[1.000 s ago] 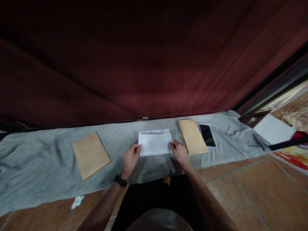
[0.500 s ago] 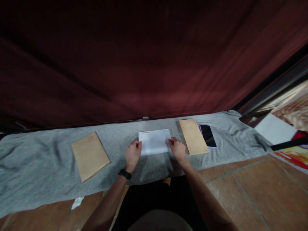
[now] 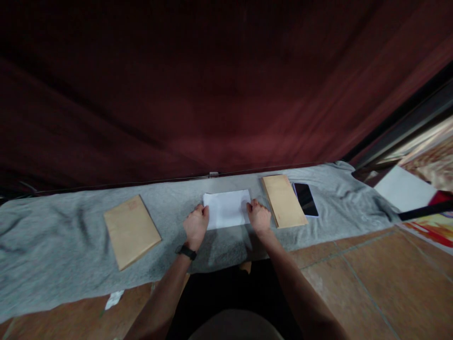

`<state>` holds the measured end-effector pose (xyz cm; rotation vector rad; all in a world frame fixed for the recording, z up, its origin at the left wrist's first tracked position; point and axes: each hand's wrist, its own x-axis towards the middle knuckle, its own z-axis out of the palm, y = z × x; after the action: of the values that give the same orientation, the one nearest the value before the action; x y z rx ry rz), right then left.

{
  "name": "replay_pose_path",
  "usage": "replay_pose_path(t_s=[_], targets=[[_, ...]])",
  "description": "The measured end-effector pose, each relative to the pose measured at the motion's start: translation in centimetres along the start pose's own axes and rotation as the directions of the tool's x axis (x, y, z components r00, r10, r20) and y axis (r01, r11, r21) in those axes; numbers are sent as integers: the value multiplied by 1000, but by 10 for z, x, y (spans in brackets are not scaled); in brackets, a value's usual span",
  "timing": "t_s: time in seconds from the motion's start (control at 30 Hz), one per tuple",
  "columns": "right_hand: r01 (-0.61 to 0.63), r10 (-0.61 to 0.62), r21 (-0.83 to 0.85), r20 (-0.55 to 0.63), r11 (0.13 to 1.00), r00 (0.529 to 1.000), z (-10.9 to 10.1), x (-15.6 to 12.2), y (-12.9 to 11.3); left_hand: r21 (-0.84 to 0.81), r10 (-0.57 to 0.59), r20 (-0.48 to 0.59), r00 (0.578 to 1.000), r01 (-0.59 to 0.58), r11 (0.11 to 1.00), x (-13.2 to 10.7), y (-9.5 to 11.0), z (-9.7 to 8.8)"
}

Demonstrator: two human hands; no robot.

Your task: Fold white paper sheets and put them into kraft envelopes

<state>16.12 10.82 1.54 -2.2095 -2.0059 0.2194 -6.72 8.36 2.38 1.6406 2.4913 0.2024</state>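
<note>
A white sheet of paper (image 3: 227,210), which looks folded, is held flat just over the grey cloth by both hands. My left hand (image 3: 197,225), with a dark band on its wrist, pinches the paper's left edge between thumb and curled fingers. On the opposite edge, my right hand (image 3: 259,217) grips the paper in the same way. Close to the right hand lies a stack of brown envelopes (image 3: 286,202). Further off to the left is another brown envelope pile (image 3: 132,231) with a faint red print near its top corner.
A phone (image 3: 306,199) lies beside the right-hand envelopes. The grey cloth (image 3: 71,245) stretches along a dark red panel (image 3: 226,118). A white scrap (image 3: 114,299) is on the tiled floor (image 3: 354,278). A white sheet (image 3: 405,189) and a black bar (image 3: 426,211) are at the far right.
Almost nothing differs. Both hands keep hold of the paper, and the right hand has shifted very slightly to the left.
</note>
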Motion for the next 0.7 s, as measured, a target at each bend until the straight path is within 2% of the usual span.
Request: replay_pose_path(t_s=[0.23, 0.43, 0.6, 0.7], targets=[[59, -53, 74, -79, 995, 995, 4, 0, 3, 95, 29, 6, 1000, -29, 995, -5, 7, -5], [155, -133, 69, -251, 986, 959, 5, -3, -4, 126, 93, 1, 996, -92, 988, -7, 7, -4], [391, -358, 149, -205, 908, 911, 17, -11, -22, 113, 111, -12, 994, -109, 988, -6, 4, 0], [459, -437, 154, -158, 875, 885, 28, -16, -31, 114, 110, -21, 994, -107, 988, -5, 4, 2]])
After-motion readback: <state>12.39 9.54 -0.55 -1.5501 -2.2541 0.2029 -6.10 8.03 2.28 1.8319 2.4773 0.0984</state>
